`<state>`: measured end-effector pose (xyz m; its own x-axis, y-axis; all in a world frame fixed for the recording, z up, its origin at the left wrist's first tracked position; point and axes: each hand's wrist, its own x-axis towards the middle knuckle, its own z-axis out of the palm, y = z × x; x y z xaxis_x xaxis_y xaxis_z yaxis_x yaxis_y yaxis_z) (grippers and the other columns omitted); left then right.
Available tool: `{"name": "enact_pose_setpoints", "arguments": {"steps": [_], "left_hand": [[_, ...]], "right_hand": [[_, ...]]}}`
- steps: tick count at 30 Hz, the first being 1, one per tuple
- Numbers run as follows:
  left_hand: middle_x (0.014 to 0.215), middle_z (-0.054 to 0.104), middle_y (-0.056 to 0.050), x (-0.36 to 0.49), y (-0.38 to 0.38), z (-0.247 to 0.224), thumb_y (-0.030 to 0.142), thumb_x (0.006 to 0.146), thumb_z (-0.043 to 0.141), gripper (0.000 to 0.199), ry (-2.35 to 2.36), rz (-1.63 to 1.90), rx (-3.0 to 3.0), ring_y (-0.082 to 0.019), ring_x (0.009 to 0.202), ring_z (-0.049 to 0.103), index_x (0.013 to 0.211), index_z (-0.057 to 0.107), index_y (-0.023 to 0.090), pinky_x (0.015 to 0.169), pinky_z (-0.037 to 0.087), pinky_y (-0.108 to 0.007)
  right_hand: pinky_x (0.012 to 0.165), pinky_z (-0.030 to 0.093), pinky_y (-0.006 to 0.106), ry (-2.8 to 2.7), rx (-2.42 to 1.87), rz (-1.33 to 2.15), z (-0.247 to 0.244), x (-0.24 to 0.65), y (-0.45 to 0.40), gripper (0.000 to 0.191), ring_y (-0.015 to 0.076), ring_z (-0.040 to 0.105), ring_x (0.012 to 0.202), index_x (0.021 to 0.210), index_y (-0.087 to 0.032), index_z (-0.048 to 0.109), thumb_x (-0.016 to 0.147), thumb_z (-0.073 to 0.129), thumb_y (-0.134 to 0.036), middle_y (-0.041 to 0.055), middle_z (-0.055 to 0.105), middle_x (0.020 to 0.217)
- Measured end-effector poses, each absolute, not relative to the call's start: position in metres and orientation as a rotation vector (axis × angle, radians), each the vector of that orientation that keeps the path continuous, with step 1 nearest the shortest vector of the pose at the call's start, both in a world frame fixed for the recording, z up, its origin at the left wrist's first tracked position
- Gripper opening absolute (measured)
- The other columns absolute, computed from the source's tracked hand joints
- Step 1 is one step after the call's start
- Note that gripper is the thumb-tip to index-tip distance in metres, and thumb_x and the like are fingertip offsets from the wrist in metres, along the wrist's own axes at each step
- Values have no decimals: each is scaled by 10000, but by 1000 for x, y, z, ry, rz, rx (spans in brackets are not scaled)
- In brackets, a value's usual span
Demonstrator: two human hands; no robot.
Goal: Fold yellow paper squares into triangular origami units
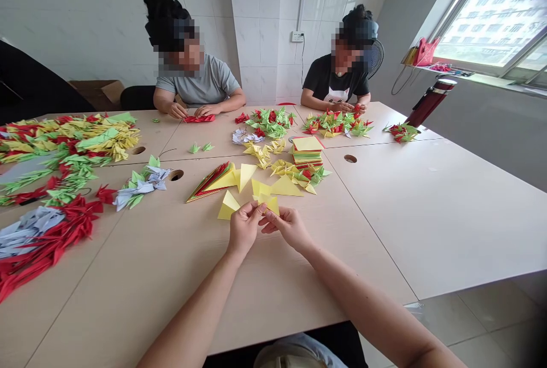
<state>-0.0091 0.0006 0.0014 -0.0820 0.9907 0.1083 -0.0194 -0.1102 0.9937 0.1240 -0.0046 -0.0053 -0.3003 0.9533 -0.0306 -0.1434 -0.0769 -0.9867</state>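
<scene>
A partly folded sheet of yellow origami paper (pixel 270 203) is pinched between both hands over the middle of the table. My left hand (pixel 244 224) grips its left lower edge, thumb and fingers closed. My right hand (pixel 287 227) has its thumb and index finger closed on the right lower side. Just beyond my hands lie more folded yellow papers (pixel 228 206), flat on the tabletop. A fanned stack of folded red, green and yellow papers (pixel 212 181) rests to the left. Behind to the right is a pile of square coloured paper (pixel 307 154).
Two co-workers (pixel 199 86) (pixel 337 80) sit across the table (pixel 427 197), handling folded paper. Heaps of paper cranes (pixel 64 140) cover the left side. More folded pieces (pixel 273 123) lie mid-table. A dark red flask (pixel 431 103) stands at the far right; round cable holes (pixel 350 159) pierce the top.
</scene>
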Motion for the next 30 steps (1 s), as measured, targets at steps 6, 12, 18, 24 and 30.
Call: {"name": "enact_pose_setpoints", "arguments": {"steps": [6, 12, 18, 24, 30], "left_hand": [[664, 664, -12, -8, 3, -5, 386, 706, 682, 230, 1131, 1385, 1063, -138, 629, 578, 723, 672, 156, 619, 445, -231], [914, 686, -43, -20, 15, -5, 401, 686, 707, 313, 1040, 1555, 873, -152, 820, 617, 893, 664, 169, 757, 476, -259], [722, 666, -14, -18, 10, -2, 429, 704, 688, 366, 1047, 1264, 1128, -148, 706, 618, 955, 620, 172, 682, 483, -254], [608, 638, 12, -13, 3, 1, 401, 731, 671, 359, 998, 1036, 1262, -140, 618, 616, 992, 547, 187, 616, 483, -244], [700, 684, -52, -18, 6, 2, 415, 723, 674, 329, 987, 963, 1227, -175, 659, 650, 930, 650, 160, 620, 505, -268]], "right_hand": [[607, 536, 289, -1269, -965, 1526, -7, 118, -5, 444, 156, 665, 607, 849, -147, 650, 768, 553, -573, 68, 696, 761], [604, 518, 295, -1252, -1069, 1556, -8, 127, -1, 384, 153, 650, 598, 821, -148, 611, 789, 541, -524, 72, 695, 744], [693, 470, 279, -1308, -1130, 1090, 7, 142, 3, 287, 145, 584, 736, 889, -184, 608, 814, 534, -451, 46, 659, 838], [635, 456, 279, -1475, -1037, 1175, 7, 145, 5, 273, 149, 547, 670, 737, -175, 591, 798, 571, -440, 26, 613, 715], [606, 456, 279, -1393, -1038, 1221, -3, 145, 8, 271, 151, 545, 642, 701, -182, 555, 779, 591, -439, 14, 587, 667]]}}
